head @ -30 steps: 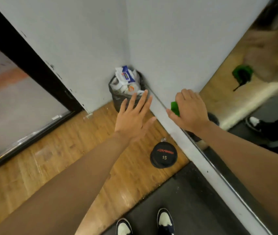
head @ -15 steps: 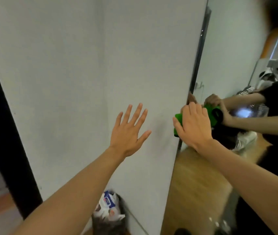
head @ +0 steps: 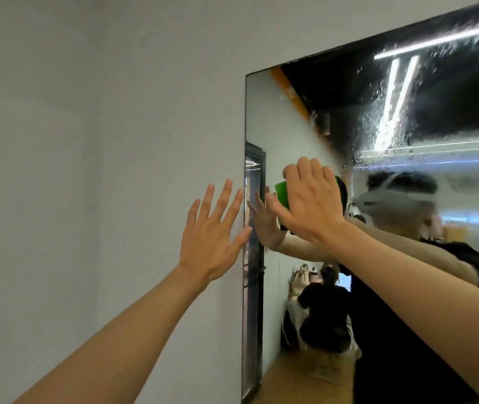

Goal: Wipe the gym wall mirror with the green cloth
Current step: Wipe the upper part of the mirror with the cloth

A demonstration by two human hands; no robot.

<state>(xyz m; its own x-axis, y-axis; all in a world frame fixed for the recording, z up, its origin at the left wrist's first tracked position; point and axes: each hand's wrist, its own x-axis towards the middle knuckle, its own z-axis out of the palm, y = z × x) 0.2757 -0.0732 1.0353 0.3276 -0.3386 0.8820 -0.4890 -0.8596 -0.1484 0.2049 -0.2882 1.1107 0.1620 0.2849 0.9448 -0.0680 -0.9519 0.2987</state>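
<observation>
Mostly the green cloth (head: 282,192) is hidden under the right hand (head: 311,205); only its left edge shows clearly. The hand presses it flat to the mirror (head: 407,112) near the glass's left edge, fingers straight and close together. The upper glass is streaky and its reflections are blurred. The left hand (head: 213,231) is spread over the white wall (head: 115,112) just beside the mirror; contact cannot be told. Since half a second ago, both hands have risen and the cloth sits farther onto the glass.
</observation>
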